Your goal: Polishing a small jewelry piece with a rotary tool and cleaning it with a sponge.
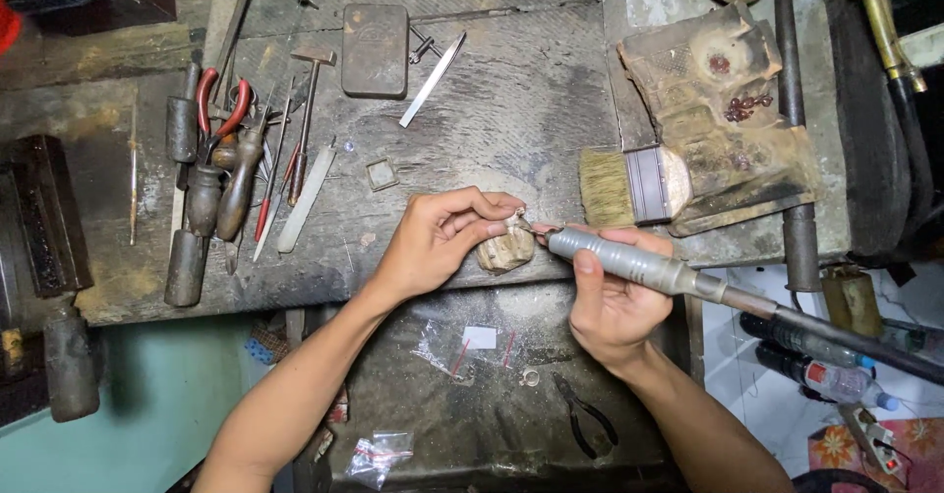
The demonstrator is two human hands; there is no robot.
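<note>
My left hand pinches a small metal piece between thumb and fingertips, just above a worn wooden peg at the bench edge. A grey rotary handpiece lies in the grip of my right hand, its tip touching the small piece. The handpiece's flexible shaft runs off to the right.
Hand tools lie at the left: red-handled pliers, files, a small hammer, a saw frame. A flat brush and a charred block sit at the right. The lower tray holds black pliers, small plastic bags and a ring.
</note>
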